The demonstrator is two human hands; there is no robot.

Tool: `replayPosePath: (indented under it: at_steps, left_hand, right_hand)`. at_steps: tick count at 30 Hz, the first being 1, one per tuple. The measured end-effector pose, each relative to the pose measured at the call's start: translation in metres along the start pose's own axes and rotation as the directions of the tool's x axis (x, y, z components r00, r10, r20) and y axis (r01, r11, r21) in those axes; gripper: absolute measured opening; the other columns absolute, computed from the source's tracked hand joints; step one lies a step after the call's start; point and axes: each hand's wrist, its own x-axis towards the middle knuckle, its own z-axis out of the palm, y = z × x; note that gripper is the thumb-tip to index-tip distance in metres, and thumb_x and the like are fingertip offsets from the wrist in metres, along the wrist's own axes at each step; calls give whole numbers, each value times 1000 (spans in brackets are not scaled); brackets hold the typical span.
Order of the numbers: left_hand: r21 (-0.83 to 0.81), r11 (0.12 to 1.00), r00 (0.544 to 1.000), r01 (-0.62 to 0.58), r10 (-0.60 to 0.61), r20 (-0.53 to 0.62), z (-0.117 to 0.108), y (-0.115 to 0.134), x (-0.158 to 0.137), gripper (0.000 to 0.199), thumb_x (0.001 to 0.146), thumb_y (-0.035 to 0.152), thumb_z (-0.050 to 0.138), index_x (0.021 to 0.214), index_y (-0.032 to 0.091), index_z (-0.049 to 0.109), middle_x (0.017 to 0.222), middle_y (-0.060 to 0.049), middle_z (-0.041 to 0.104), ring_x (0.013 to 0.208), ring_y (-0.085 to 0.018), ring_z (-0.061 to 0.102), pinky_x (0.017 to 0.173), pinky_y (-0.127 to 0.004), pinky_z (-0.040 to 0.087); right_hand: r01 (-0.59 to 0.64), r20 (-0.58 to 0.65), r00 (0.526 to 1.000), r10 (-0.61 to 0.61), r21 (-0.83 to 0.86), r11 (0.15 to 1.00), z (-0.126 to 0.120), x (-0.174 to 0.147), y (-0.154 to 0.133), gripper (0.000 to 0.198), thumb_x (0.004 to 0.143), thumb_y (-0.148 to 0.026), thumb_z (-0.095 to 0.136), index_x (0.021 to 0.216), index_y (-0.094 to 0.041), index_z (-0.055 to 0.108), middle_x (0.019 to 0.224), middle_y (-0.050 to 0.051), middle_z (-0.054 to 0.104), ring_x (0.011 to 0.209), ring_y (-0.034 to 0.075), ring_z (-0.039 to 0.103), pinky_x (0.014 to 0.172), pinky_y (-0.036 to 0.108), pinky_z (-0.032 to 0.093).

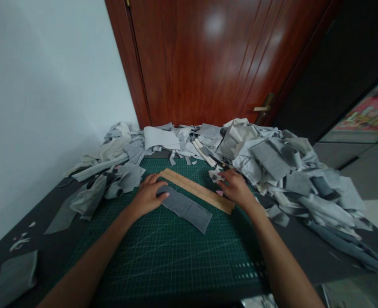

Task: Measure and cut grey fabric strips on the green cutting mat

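Note:
On the green cutting mat point(163, 265) lies a dark grey fabric strip point(189, 210), slanting down to the right. A wooden ruler point(198, 190) rests just beyond it at nearly the same slant. My left hand point(149, 196) lies over the left ends of both, thumb and fingers spread apart, touching the strip. At the ruler's far right side, my right hand point(236, 188) has its fingertips closed on a small whitish fabric scrap point(214, 174) with a dark spot. A small pink piece point(220, 193) sits by the ruler beneath that hand.
Heaped fabric scraps point(272, 158) cover the table's right and back. More cloth pieces point(121, 171) pile up at left. White rolled strips point(204, 153) lie at the mat's back edge. One folded grey piece point(13, 273) is at near left. A wooden door point(195, 64) stands behind.

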Motion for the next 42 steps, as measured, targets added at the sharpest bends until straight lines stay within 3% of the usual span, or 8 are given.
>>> replayPosePath:
  at_steps: [4,10,12,15,21,26,36,42]
  left_hand:
    - [21,997,997,80,-80,7,-4,-3,-6,56,83,44,68,131,16,60,150,-17,47,144,-39,36,119,-53,31]
    - [-300,923,965,242,-261,-24,-15,-3,-8,47,64,48,81,100,21,70,119,-11,65,122,-36,53,109,-50,38]
    - [-526,797,931,296,-365,-30,-22,-1,-5,34,56,42,86,76,23,67,89,-5,67,103,-32,59,99,-44,43]
    - [-711,628,889,316,-458,-9,-29,5,-2,34,55,44,87,63,22,63,66,-1,62,77,-24,61,78,-35,47]
    - [-923,289,814,254,-579,43,-26,28,0,61,54,58,88,96,17,71,78,-4,71,66,-17,63,62,-27,48]
    - [-970,49,764,240,-626,157,-14,54,-1,64,43,49,97,91,15,72,75,-3,72,63,-16,64,58,-26,50]
    - [-961,-146,784,236,-556,277,-8,86,-10,49,55,32,97,95,16,74,83,-5,76,69,-18,71,57,-24,52]
    - [-967,-101,816,235,-520,252,-1,97,-16,47,58,41,96,91,15,75,82,-6,78,68,-18,71,60,-27,54]
  right_hand:
    - [209,288,931,-225,86,974,17,-18,-59,33,86,-51,75,101,-21,73,95,8,76,85,25,69,72,32,44]
    - [180,281,927,-250,254,950,25,-28,-69,7,93,-24,67,86,-21,67,91,7,74,87,23,67,76,32,42]
    - [76,208,961,-180,431,899,23,-21,-61,6,92,-23,64,87,-21,67,84,3,71,78,20,64,71,31,41]
    - [-127,105,992,71,771,624,18,-8,-45,15,76,-30,79,75,-22,67,69,-2,64,69,18,57,65,28,40]
    - [-240,126,933,338,917,319,14,6,-23,44,62,-58,84,76,-21,65,60,-4,59,50,13,47,48,26,37]
    - [-260,161,873,460,952,161,24,4,-37,52,60,-69,81,69,-23,59,57,-4,57,49,14,49,46,27,42]
    - [-245,177,892,416,963,115,38,-15,-87,46,65,-61,84,72,-22,61,61,-5,58,53,13,50,51,26,43]
    - [-153,109,968,228,970,186,45,-31,-110,37,76,-56,80,77,-22,66,65,-5,58,56,13,48,53,25,41]
